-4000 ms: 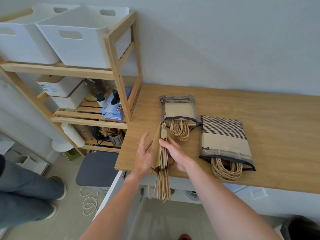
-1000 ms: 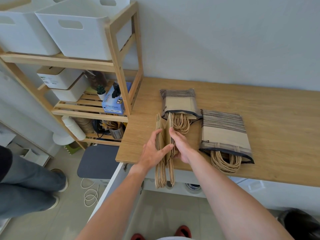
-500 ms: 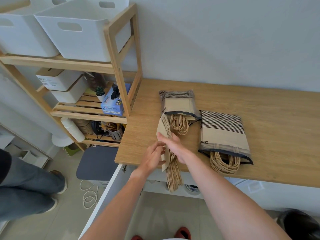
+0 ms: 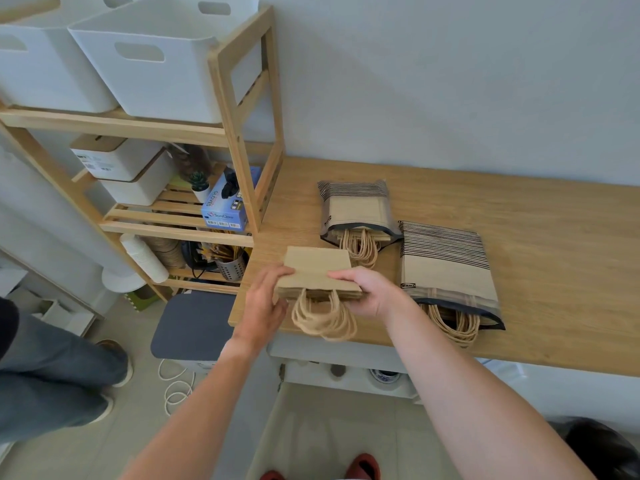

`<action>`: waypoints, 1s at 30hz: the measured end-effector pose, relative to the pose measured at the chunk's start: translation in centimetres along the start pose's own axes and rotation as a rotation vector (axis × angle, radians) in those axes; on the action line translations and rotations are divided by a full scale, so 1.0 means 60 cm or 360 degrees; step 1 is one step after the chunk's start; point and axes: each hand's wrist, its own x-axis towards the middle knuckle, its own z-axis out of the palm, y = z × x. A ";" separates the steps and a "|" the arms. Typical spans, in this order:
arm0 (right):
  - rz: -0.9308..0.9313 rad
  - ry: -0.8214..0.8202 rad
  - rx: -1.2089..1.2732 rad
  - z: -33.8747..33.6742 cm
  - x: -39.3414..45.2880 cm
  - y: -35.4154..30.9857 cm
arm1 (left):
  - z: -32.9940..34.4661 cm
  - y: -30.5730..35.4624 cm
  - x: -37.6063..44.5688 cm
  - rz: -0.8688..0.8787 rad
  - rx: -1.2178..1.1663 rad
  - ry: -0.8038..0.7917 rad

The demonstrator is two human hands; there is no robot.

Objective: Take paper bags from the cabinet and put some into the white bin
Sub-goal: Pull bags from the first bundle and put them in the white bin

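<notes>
Wooden counter (image 4: 519, 237) against grey wall, left hand (image 4: 263, 303) and right hand (image 4: 367, 292) both grasping flat paper bags (image 4: 317, 270)

A flat stack of brown paper bags (image 4: 317, 271) lies level at the centre of the frame, its twisted paper handles (image 4: 323, 318) hanging in loops toward the lower edge. Two more bundles of the same bags, one (image 4: 358, 216) just above centre and one (image 4: 446, 271) at centre right, lie flat in striped wrappers with handles spilling from the open ends. The white bin (image 4: 156, 60) sits upright and open-topped at upper left.
</notes>
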 end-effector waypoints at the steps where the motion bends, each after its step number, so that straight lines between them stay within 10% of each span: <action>1: -0.0051 -0.0085 0.0074 0.010 -0.005 0.001 | -0.001 0.011 0.008 -0.0010 -0.0065 0.0061; 9: -0.0644 0.0040 0.0421 0.032 0.022 0.008 | 0.001 0.075 0.047 -0.0320 -0.0171 0.0087; 20: -0.0871 0.0439 -0.0094 0.038 0.016 0.028 | 0.012 0.064 0.045 -0.0696 -0.0225 -0.0257; 30: -0.0988 0.0374 -0.0814 0.052 0.016 0.020 | 0.002 0.064 0.069 -0.0365 -0.0127 -0.0032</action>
